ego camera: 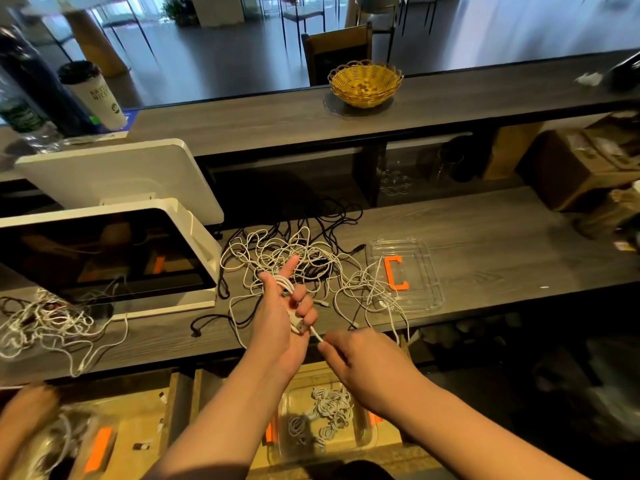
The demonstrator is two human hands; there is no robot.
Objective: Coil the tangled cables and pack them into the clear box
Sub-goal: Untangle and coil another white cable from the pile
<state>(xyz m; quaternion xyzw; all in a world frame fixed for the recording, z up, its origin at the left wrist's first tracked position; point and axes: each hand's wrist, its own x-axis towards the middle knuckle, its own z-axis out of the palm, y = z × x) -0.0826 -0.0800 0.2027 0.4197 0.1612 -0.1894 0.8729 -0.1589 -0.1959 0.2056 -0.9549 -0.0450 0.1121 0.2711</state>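
A tangle of white and black cables (294,258) lies on the grey counter. My left hand (280,313) is raised over the counter's near edge, gripping a white cable (284,283) looped across its palm, with a USB plug near the little finger. My right hand (360,355) pinches the same cable just right of that plug. A clear lid with an orange clip (398,273) lies to the right of the tangle. Below the counter, a clear box (363,434) holds several coiled white cables.
A white point-of-sale screen (104,251) stands at the left, with a second cable tangle (45,323) in front of it. Another person's hand (24,410) is at the lower left. A yellow basket (365,83) and a paper cup (93,95) sit on the upper ledge.
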